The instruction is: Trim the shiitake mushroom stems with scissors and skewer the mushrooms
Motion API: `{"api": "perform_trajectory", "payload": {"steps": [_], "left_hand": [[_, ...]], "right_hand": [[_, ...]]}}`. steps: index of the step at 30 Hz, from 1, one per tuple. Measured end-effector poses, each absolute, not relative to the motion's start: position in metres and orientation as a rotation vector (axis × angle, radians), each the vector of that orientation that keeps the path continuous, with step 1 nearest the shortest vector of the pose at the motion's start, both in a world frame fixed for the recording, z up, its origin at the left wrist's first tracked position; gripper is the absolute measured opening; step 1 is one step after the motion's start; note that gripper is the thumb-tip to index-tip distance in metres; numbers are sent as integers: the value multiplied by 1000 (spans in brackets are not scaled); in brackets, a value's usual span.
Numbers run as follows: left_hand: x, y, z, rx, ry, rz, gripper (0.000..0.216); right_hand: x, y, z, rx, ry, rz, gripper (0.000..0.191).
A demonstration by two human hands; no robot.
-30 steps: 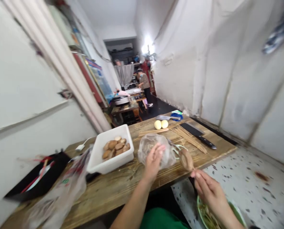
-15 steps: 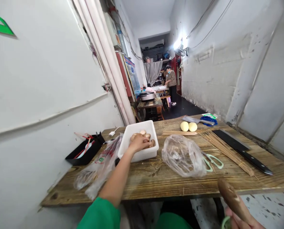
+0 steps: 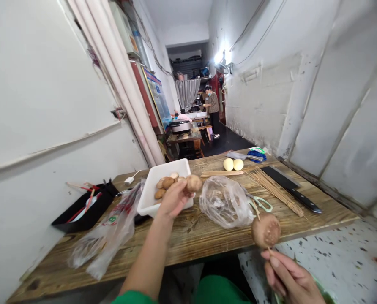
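My left hand (image 3: 173,199) is closed on a brown mushroom (image 3: 194,183), held just over the right side of a white plastic box (image 3: 144,202). Inside the box lie several more mushrooms (image 3: 168,182). At the lower right, past the table's front edge, my right hand (image 3: 288,272) pinches a thin wooden skewer (image 3: 257,212). Threaded on that skewer is another mushroom (image 3: 265,230), just above my fingertips. Between the two hands a crumpled clear plastic bag (image 3: 225,202) rests on the table, with green-handled scissors (image 3: 264,204) partly hidden behind it.
On the wooden table (image 3: 195,247) lie a bundle of skewers (image 3: 279,192), a black-handled cleaver (image 3: 291,189), two pale yellow round pieces (image 3: 233,164) and a second knife (image 3: 244,156). Left are a printed plastic bag (image 3: 112,228) and a black holder (image 3: 80,209). A person (image 3: 212,110) stands far back.
My left hand has come up out of the box with a mushroom. My right hand has risen, bringing the skewered mushroom upright over the table edge. The camera view has turned slightly right.
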State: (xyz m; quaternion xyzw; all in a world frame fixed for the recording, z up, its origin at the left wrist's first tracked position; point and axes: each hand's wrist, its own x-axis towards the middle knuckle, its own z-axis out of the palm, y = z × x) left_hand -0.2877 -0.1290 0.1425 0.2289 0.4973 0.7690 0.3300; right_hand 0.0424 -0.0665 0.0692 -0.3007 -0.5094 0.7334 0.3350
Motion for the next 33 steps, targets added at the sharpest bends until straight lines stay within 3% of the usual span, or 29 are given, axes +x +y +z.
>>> {"api": "perform_trajectory", "payload": {"steps": [4,11,28,33], "left_hand": [[-219,-106,128,301,886,1800,14],[-158,-78,114,279,820,1744,15],[-118,-67,122,242,798,1698,12],[-122,-65,124,64,642,1464,21]], "right_hand": [[39,-72,81,-719,-1283,1955,35],[60,-76,70,-831,-1209,1962,43],[93,-90,60,-989,-1235,2030,45],[94,-88,60,-985,-1209,2055,46]]}}
